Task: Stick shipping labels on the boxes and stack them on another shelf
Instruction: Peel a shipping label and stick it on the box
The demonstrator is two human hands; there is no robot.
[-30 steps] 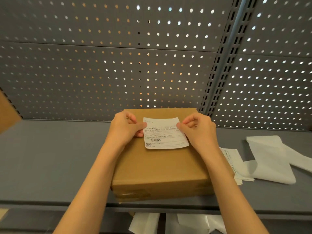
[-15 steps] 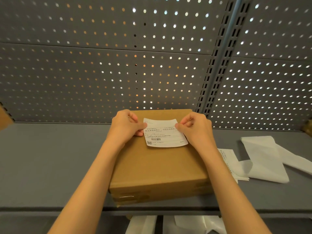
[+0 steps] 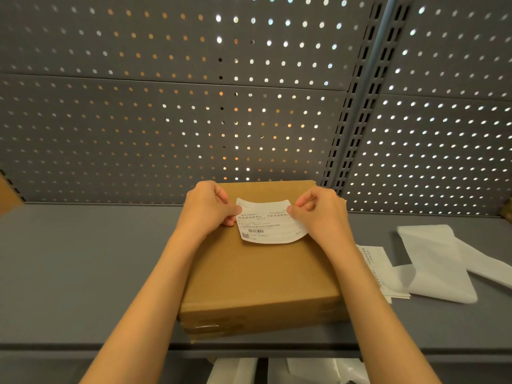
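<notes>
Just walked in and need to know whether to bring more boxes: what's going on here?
A person is putting a shipping label on a brown cardboard box that lies on a grey shelf. The left hand and right hand each pinch a side edge of the label over the box top; its lower edge curls, so it isn't pressed flat yet. Spare labels and white backing paper lie to the right.

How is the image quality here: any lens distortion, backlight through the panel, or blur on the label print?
Head view: wide-angle bending bows the shelf edge and upright; light through the perforated back panel makes bright dots, softly blurred toward the corners; the shipping label on the box is evenly lit, barcode visible, small print unreadable; both hands sharp, no motion blur.
</notes>
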